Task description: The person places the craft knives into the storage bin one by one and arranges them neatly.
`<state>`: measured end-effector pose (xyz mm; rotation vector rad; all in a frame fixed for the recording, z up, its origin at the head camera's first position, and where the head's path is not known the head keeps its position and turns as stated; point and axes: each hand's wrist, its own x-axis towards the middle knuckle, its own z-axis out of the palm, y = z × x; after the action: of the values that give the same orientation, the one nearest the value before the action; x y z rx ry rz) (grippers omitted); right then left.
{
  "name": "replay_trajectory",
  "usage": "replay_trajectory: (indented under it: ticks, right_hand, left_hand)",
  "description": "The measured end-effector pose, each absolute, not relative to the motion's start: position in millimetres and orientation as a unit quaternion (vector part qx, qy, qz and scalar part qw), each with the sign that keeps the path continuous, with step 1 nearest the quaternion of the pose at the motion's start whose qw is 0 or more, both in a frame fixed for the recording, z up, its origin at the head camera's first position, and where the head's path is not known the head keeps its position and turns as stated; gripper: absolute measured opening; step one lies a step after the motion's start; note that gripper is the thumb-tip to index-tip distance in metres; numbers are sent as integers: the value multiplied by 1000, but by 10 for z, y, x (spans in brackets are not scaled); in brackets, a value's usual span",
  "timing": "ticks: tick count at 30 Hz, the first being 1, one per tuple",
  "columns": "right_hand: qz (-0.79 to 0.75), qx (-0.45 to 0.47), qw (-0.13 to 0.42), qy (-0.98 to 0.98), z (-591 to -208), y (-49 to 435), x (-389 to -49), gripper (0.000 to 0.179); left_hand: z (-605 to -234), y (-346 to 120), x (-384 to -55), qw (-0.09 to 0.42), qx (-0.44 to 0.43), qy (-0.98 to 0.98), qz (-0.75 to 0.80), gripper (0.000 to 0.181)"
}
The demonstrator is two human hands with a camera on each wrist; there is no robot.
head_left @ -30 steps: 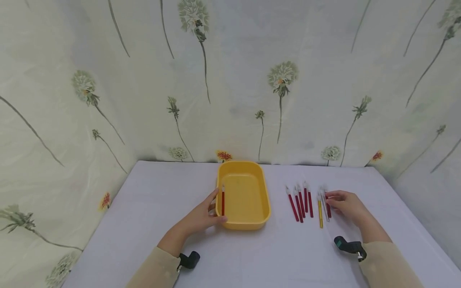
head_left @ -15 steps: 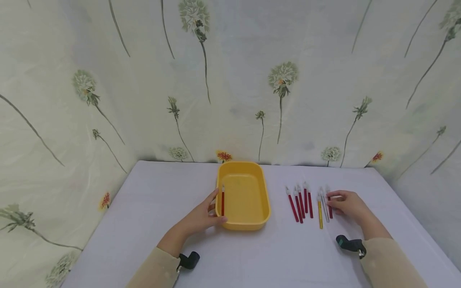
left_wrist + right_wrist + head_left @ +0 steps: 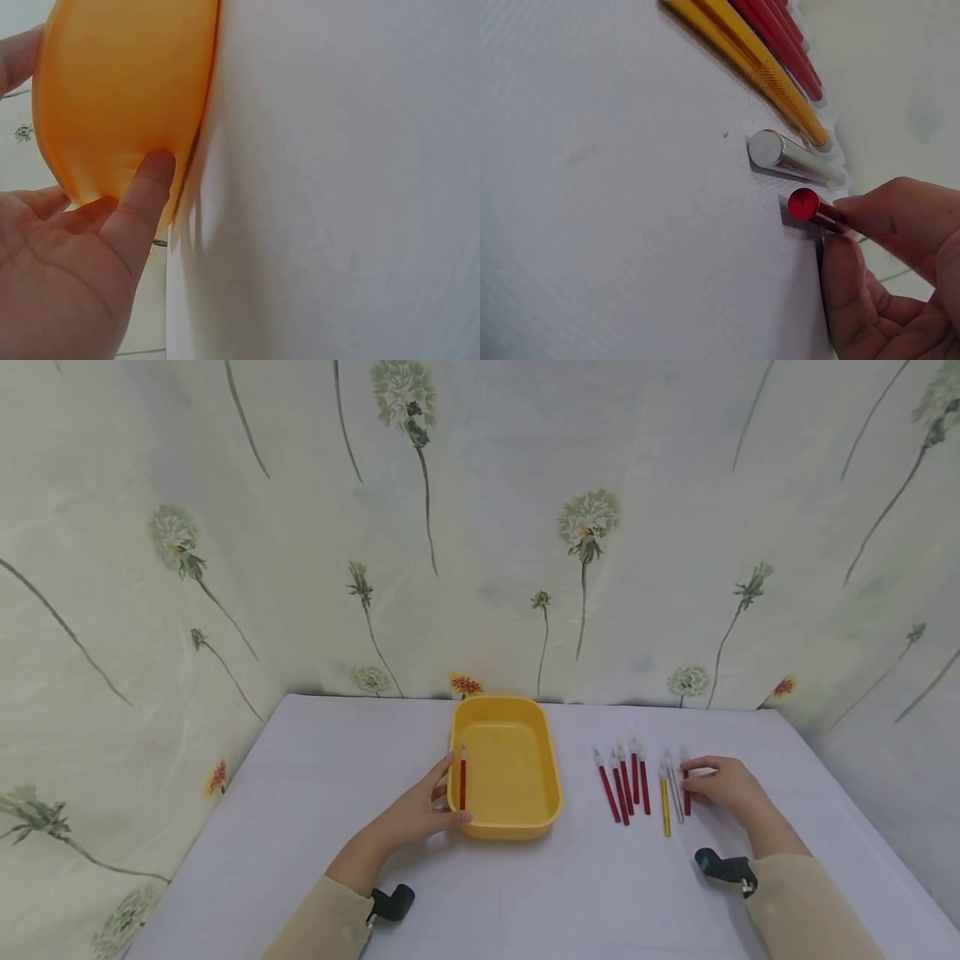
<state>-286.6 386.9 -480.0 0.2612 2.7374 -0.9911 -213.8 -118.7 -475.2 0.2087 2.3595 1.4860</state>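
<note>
My left hand [image 3: 416,818] holds the near-left corner of a yellow plastic tray [image 3: 557,781], fingers against its outer wall [image 3: 135,90] in the left wrist view. Inside, one red craft knife [image 3: 462,785] lies along the left wall. Over at the right, my right hand [image 3: 723,789] pinches another red craft knife [image 3: 826,216] between thumb and finger, its round butt end facing the right wrist camera. Just left of it lie a silver craft knife [image 3: 802,161] and a gold one [image 3: 780,90] with a knurled grip. Clear caps cover the far ends.
Several more red craft knives [image 3: 609,793] lie side by side between the tray and the gold one. A white cloth [image 3: 570,893] covers the table, and a dandelion-print curtain [image 3: 480,527] rises along its back edge.
The red craft knife in my right hand has shifted slightly right, widening its gap from the silver one. My left hand and the tray stay put.
</note>
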Motion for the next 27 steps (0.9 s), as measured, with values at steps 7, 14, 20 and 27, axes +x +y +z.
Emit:
replay_trajectory:
  ticks: [7, 14, 20, 27]
  right_hand:
    - [-384, 101, 110, 911, -4824, 3928, -2777, 58]
    - [-402, 122, 117, 900, -4793, 3919, -2676, 59]
    - [-435, 120, 104, 886, -4756, 3848, -2580, 59]
    - [-492, 115, 95, 858, -4621, 3662, -2458, 60]
  left_hand:
    - [-4757, -1182, -2145, 173, 71, 832, 522, 106]
    - [-4761, -1176, -2143, 173, 68, 834, 520, 106]
    - [-4752, -1177, -2139, 172, 73, 831, 524, 106]
    - [-4759, -1176, -2135, 171, 74, 832, 522, 106]
